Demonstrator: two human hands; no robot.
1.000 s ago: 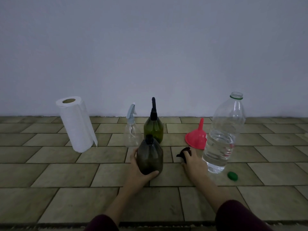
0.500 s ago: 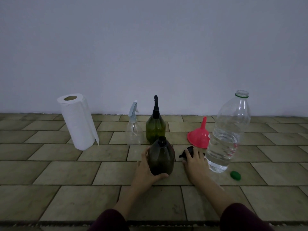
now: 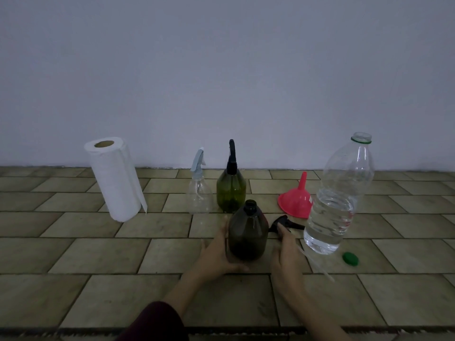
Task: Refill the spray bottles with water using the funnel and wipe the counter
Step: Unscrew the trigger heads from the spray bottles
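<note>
A dark brown spray bottle (image 3: 248,232) stands uncapped on the tiled counter (image 3: 98,254), and my left hand (image 3: 216,254) grips its left side. Its black spray head (image 3: 285,223) lies on the tiles to the right, with its thin tube (image 3: 317,264) trailing toward me; my right hand (image 3: 286,257) touches it with the fingertips. Behind stand a clear spray bottle (image 3: 199,193) with a pale blue trigger and a green spray bottle (image 3: 231,190) with a black trigger. A pink funnel (image 3: 296,199) sits upside down beside a large open water bottle (image 3: 337,200), part full.
A paper towel roll (image 3: 114,178) stands at the left with a loose sheet hanging. The water bottle's green cap (image 3: 350,258) lies on the tiles at the right. A plain wall (image 3: 221,70) closes the back of the counter.
My right hand has drawn back toward me from the black spray head, leaving more of it showing. The left hand keeps its hold on the brown bottle.
</note>
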